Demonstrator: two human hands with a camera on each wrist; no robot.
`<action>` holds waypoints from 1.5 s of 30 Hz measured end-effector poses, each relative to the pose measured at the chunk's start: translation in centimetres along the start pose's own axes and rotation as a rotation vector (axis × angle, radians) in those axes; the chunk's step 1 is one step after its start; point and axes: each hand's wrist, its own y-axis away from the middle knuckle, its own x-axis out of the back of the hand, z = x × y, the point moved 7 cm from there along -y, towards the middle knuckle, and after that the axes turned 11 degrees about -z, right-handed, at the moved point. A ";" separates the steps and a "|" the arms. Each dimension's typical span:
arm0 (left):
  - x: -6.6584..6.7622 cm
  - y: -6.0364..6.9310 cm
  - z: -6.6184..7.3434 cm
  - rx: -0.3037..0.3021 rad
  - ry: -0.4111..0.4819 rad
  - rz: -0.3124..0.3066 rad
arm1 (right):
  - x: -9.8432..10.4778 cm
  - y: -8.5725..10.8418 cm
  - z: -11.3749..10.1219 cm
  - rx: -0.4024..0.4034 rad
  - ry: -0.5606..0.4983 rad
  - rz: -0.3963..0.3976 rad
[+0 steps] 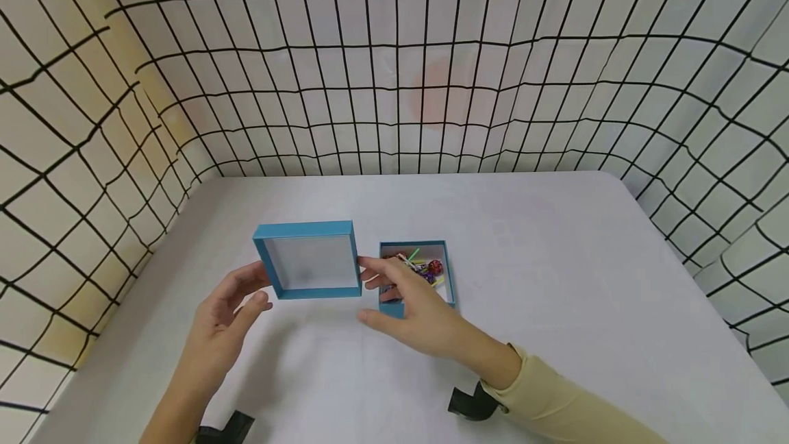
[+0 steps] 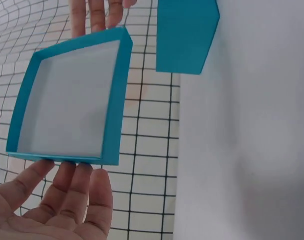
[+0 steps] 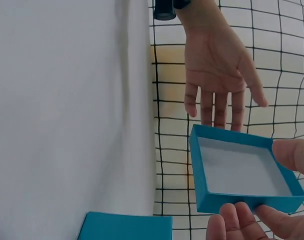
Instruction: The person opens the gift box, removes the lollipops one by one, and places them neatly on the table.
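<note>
A light-blue box lid point(image 1: 316, 293) with a white inside is held up above the table, its hollow side facing me. My left hand point(image 1: 216, 324) touches the lid's left edge with nearly straight fingertips, its thumb apart from the lid. At the right edge, the fingertips of my right hand point(image 1: 425, 314) touch the lid, thumb spread below. In the left wrist view, the lid point(image 2: 114, 110) spans between both hands' fingers. Behind my right hand stands the open blue box point(image 1: 450, 273), with small wrapped candies point(image 1: 434, 267) and coloured sticks inside, partly hidden by the hand.
A white cloth covers the table point(image 1: 542, 259). Black grid netting point(image 1: 394, 67) over pale walls closes off the back and both sides. Black straps point(image 1: 473, 403) sit at both wrists.
</note>
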 end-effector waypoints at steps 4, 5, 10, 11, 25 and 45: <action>0.5 0.3 -0.6 -0.001 0.025 0.015 | -0.6 -0.4 -0.1 -0.002 0.006 -0.005; 0.6 0.4 -0.7 -0.001 0.033 0.017 | -0.8 -0.5 -0.2 -0.001 0.005 -0.007; 1.3 0.9 -1.3 0.006 0.037 0.039 | -1.8 -1.0 -0.3 -0.008 -0.005 -0.019; 1.4 0.9 -1.4 0.010 0.041 0.041 | -2.1 -1.1 -0.2 -0.008 -0.004 -0.022; 2.6 1.8 -3.2 0.074 -0.017 0.004 | -5.1 -2.9 0.6 -0.023 -0.040 -0.040; 2.3 1.6 -8.0 0.393 -0.136 -0.072 | -7.2 -4.7 3.9 -0.156 -0.095 -0.015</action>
